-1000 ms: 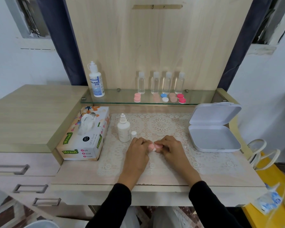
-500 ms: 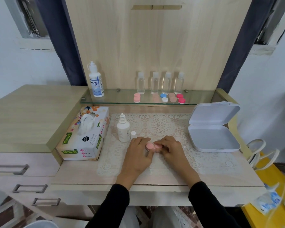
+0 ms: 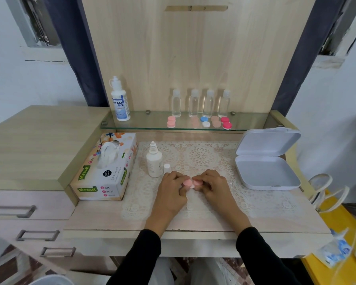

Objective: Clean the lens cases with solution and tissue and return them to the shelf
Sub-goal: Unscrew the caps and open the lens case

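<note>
In the grip the lens case (image 3: 191, 183) is pink, white at its middle. Beneath it the lace mat (image 3: 201, 157) is white with rosettes. Left of the grip stand a white bottle (image 3: 154, 164) and a tissue box (image 3: 107, 173) with green lettering and orange flowers. To the right is a plain white hinged box (image 3: 267, 171).

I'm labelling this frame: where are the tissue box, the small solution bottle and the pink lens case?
tissue box (image 3: 106, 171): head view, top face below the opening.
small solution bottle (image 3: 154, 165): head view, middle of its body.
pink lens case (image 3: 187, 182): head view, its left cap.
</note>
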Demonstrator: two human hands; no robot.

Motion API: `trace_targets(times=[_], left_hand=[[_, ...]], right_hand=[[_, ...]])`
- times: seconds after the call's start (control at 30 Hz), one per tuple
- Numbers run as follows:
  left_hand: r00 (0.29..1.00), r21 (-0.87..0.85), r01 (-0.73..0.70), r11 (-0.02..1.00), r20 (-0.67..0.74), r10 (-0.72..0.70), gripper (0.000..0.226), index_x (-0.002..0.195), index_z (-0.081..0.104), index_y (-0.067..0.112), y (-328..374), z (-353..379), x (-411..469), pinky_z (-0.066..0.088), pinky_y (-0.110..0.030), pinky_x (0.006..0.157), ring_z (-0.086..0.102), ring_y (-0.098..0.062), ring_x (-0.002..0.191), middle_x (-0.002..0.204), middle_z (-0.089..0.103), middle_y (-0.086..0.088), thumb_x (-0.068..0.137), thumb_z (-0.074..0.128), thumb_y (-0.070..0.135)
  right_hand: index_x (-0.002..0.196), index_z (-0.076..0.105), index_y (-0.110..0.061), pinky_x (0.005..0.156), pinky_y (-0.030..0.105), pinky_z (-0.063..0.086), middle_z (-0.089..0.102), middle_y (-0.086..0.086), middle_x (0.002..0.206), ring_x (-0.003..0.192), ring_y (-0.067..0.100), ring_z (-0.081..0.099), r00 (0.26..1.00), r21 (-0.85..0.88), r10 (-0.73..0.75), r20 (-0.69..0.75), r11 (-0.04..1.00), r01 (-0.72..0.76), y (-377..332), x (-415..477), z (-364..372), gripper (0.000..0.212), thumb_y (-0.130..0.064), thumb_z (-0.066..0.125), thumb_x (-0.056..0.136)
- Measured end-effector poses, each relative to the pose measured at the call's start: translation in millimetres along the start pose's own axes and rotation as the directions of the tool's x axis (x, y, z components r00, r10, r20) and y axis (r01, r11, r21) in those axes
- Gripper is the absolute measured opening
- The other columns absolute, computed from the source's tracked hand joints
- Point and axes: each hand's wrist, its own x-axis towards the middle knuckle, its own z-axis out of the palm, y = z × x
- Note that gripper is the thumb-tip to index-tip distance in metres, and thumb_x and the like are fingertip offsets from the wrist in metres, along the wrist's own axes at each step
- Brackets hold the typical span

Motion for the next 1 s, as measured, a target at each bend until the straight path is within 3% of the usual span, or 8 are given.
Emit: trace_targets(times=[0.37, 0.5, 0.57, 0.67, 0.8, 1.0], left_hand=[[0.988, -0.074, 0.149, 0.986, -0.039, -0.152, 0.034, 0.098, 0.071, 0.015, 0.0, -2.3, 3.5, 0.032, -0.016, 0.08, 0.05, -0.012, 0.096, 0.098, 0.059, 0.005, 0.072, 0.078, 0.036], [0.996, -0.077, 0.072, 0.994, -0.038, -0.075, 0.053, 0.122, 0.059, 0.01, 0.1, -1.8, 1.2, 0.034, -0.021, 0.099, 0.042, -0.01, 0.116, 0.124, 0.049, 0.002, 0.076, 0.075, 0.032], [1.0, -0.061, 0.011, 0.998, 0.005, -0.011, 0.049, 0.128, 0.055, 0.011, 1.8, -2.7, -0.1, 0.035, -0.026, 0.104, 0.039, -0.011, 0.121, 0.127, 0.047, 0.001, 0.082, 0.065, 0.024], [0.999, -0.05, -0.033, 0.998, 0.002, 0.033, 0.036, 0.116, 0.064, 0.012, 2.1, -3.0, -1.6, 0.041, -0.028, 0.095, 0.045, -0.013, 0.107, 0.113, 0.055, 0.001, 0.082, 0.057, 0.018], [0.999, -0.068, -0.015, 0.998, -0.033, 0.013, 0.022, 0.105, 0.068, 0.013, 1.9, -2.7, -1.2, 0.038, -0.021, 0.086, 0.048, -0.012, 0.098, 0.102, 0.056, 0.002, 0.084, 0.063, 0.017], [0.999, -0.076, -0.014, 0.997, 0.029, 0.016, 0.048, 0.126, 0.058, 0.012, 2.9, -3.5, -1.4, 0.029, -0.017, 0.098, 0.045, -0.012, 0.112, 0.118, 0.055, 0.001, 0.079, 0.055, 0.019]], right_hand=[[0.096, 0.076, -0.013, 0.072, 0.006, 0.032, 0.056, -0.014, 0.078, 0.08, -0.004, 0.046, 1.0, 0.002, -0.017, -0.003, 1.0, 0.017, -1.9, 0.6, -1.5, 0.021, -0.01, 0.077, 0.075], [0.095, 0.076, -0.013, 0.071, 0.007, 0.033, 0.059, -0.01, 0.079, 0.079, 0.003, 0.049, 1.0, 0.022, -0.009, -0.013, 1.0, 0.01, -2.8, 0.0, -1.4, 0.021, -0.008, 0.077, 0.075], [0.095, 0.076, -0.013, 0.071, 0.006, 0.033, 0.061, -0.006, 0.079, 0.08, 0.005, 0.05, 1.0, 0.038, 0.001, -0.012, 0.999, -0.001, -3.1, -0.8, -1.8, 0.022, -0.005, 0.077, 0.074], [0.097, 0.076, -0.013, 0.071, 0.006, 0.033, 0.061, -0.006, 0.08, 0.08, 0.007, 0.05, 1.0, 0.029, 0.003, -0.001, 1.0, -0.003, -2.4, -0.7, -1.9, 0.025, -0.004, 0.077, 0.074], [0.097, 0.076, -0.014, 0.071, 0.006, 0.033, 0.055, -0.014, 0.078, 0.08, 0.0, 0.048, 1.0, 0.031, 0.001, -0.005, 1.0, 0.0, -3.5, -0.5, -2.5, 0.024, -0.007, 0.077, 0.074], [0.098, 0.075, -0.015, 0.071, 0.007, 0.033, 0.058, -0.01, 0.079, 0.08, 0.007, 0.051, 1.0, 0.021, 0.0, 0.002, 1.0, 0.0, -2.1, -0.9, -2.2, 0.025, -0.006, 0.076, 0.074]])
